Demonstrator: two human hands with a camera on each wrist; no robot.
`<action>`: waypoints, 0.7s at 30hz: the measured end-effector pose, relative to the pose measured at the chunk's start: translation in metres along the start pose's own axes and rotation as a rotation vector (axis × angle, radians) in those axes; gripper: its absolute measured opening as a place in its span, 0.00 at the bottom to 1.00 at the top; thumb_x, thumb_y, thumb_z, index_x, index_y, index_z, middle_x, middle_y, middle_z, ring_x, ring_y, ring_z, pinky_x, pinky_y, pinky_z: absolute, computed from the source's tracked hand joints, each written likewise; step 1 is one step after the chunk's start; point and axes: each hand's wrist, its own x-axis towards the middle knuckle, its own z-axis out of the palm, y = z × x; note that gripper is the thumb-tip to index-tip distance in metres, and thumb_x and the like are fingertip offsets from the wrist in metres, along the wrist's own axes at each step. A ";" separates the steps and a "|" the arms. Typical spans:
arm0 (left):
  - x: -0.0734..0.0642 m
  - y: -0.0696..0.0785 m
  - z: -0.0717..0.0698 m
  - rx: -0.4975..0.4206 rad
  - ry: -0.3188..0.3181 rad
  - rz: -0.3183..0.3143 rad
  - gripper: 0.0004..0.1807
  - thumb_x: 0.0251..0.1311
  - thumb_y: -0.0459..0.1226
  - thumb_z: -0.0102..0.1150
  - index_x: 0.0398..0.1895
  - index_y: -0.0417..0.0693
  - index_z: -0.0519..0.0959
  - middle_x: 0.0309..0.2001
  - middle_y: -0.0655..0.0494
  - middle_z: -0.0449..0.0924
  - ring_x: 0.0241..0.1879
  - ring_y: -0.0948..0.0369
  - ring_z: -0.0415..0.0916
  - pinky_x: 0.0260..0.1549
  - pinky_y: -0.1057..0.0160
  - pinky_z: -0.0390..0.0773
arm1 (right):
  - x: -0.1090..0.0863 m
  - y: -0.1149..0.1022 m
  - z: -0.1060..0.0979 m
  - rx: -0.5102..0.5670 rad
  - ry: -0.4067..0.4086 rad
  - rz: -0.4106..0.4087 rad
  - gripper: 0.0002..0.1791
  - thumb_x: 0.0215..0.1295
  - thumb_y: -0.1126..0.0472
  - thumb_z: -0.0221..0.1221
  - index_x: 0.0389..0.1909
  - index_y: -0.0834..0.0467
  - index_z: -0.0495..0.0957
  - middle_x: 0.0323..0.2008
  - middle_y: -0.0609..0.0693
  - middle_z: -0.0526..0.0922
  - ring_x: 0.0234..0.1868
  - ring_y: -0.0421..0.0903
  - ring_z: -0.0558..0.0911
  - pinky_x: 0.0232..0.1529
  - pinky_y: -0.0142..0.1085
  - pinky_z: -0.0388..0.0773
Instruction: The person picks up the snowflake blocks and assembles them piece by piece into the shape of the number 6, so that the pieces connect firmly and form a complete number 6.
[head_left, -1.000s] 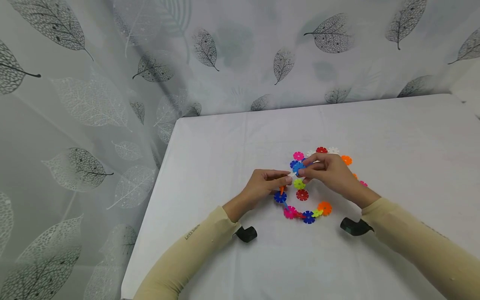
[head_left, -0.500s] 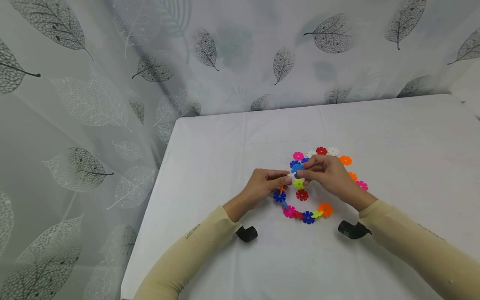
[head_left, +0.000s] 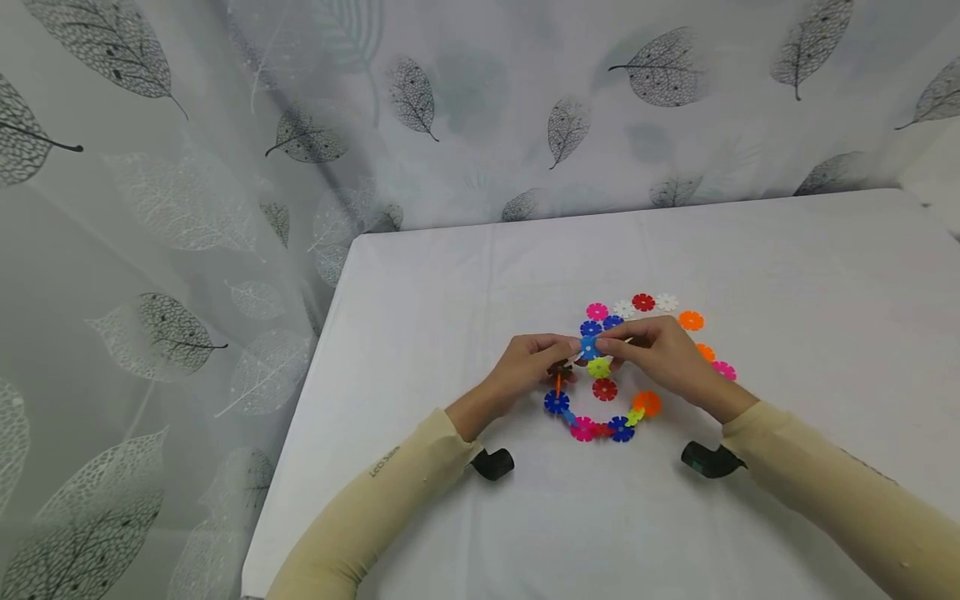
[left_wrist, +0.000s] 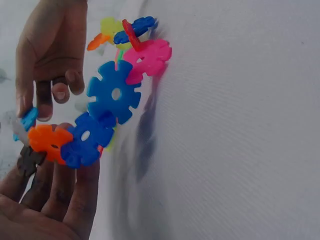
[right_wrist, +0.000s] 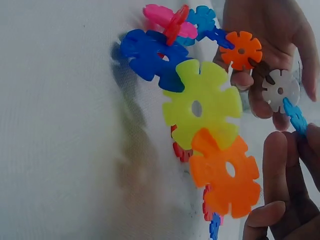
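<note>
My left hand (head_left: 528, 367) holds one end of a chain of flower-shaped interlocking discs, with its fingers around a dark disc (left_wrist: 30, 159) and a white disc (right_wrist: 275, 90). Between thumb and fingertips, my right hand (head_left: 660, 350) pinches a light blue disc (head_left: 588, 347). In the right wrist view its edge meets the white disc's rim. From my left fingers the chain runs through an orange disc (left_wrist: 50, 142) and a blue disc (left_wrist: 86, 139), then curves toward me. Its far end is a yellow disc (right_wrist: 202, 107) joined to an orange end disc (right_wrist: 227, 182).
Loose discs lie on the white-covered table (head_left: 420, 308) around and behind my hands, among them a yellow disc (head_left: 599, 367), a red disc (head_left: 604, 389), a pink disc (head_left: 597, 311) and an orange disc (head_left: 691, 320). Behind the table hangs a leaf-patterned curtain (head_left: 480, 108).
My right hand has brought the light blue disc slightly left and down, closer to my left fingertips. My left hand has turned a little, the dark disc now shows, and the chain has shifted slightly.
</note>
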 end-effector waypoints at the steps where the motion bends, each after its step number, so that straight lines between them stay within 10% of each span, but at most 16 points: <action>1: 0.000 0.001 0.001 -0.005 0.010 0.004 0.18 0.72 0.49 0.59 0.54 0.47 0.85 0.42 0.54 0.88 0.40 0.55 0.86 0.45 0.61 0.82 | 0.000 -0.001 0.000 -0.012 0.003 -0.002 0.17 0.72 0.51 0.62 0.49 0.59 0.87 0.34 0.54 0.88 0.37 0.48 0.85 0.39 0.39 0.78; 21: 0.002 0.001 0.003 -0.099 0.101 0.043 0.15 0.72 0.41 0.60 0.50 0.39 0.84 0.46 0.36 0.84 0.41 0.42 0.83 0.35 0.62 0.85 | 0.001 -0.003 -0.053 0.066 0.276 0.064 0.29 0.77 0.42 0.51 0.69 0.54 0.73 0.58 0.54 0.78 0.40 0.37 0.84 0.39 0.28 0.79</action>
